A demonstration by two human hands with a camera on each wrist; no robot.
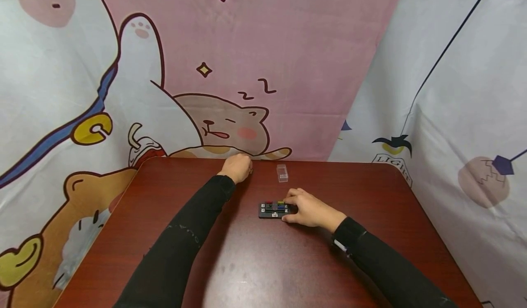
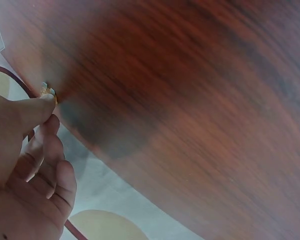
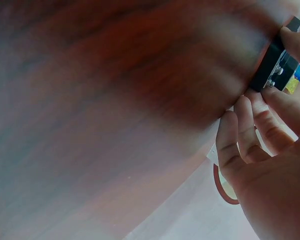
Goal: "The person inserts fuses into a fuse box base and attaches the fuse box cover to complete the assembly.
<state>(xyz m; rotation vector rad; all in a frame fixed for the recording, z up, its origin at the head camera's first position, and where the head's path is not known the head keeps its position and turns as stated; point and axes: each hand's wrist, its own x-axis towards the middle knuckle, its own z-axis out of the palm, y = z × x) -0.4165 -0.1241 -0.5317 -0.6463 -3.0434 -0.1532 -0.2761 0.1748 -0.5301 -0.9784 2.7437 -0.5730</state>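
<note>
Near the table's far edge my left hand point(image 1: 236, 167) pinches a small orange blade fuse point(image 2: 49, 92) between thumb and index finger, its metal prongs showing past the fingertips. The other fingers of that hand curl loosely. In the head view the fuse is hidden by the hand. My right hand point(image 1: 310, 208) grips the right end of a black fuse block point(image 1: 274, 214), thumb on the near side and fingers on the far side. Red, yellow and blue fuses show in the block, along with metal screw terminals. The block lies on the table.
A small clear plastic box point(image 1: 282, 173) stands by the far edge, between and beyond the hands. The reddish-brown wooden table point(image 1: 243, 262) ends just past the left hand. Behind it hangs a printed cloth point(image 1: 304, 70) with cartoon animals.
</note>
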